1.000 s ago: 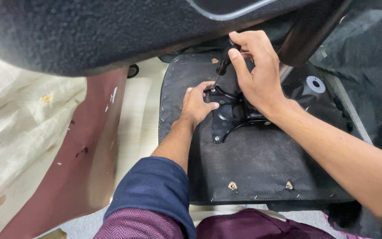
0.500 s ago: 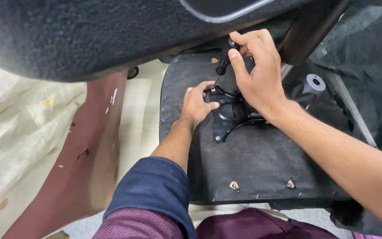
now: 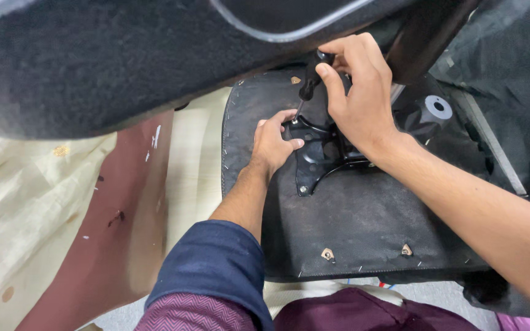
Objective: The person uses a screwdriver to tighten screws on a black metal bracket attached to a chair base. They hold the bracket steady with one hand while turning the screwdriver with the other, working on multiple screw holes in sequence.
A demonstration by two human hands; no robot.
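My right fingers [image 3: 338, 79] wrap a black screwdriver [image 3: 309, 83]; my left fingers [image 3: 289, 144] pinch the stiff, heavy-looking metal bracket [image 3: 317, 159] beneath them, best gripped at its arms.

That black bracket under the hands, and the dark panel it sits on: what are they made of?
The black bracket looks like painted or coated metal: smooth, slightly glossy, with hard pressed edges and a bolt at one arm's tip. The dark panel seems to be a board covered in matte, felt-like fabric, fastened by small staples along its edge. What lies under the fabric cannot be seen.
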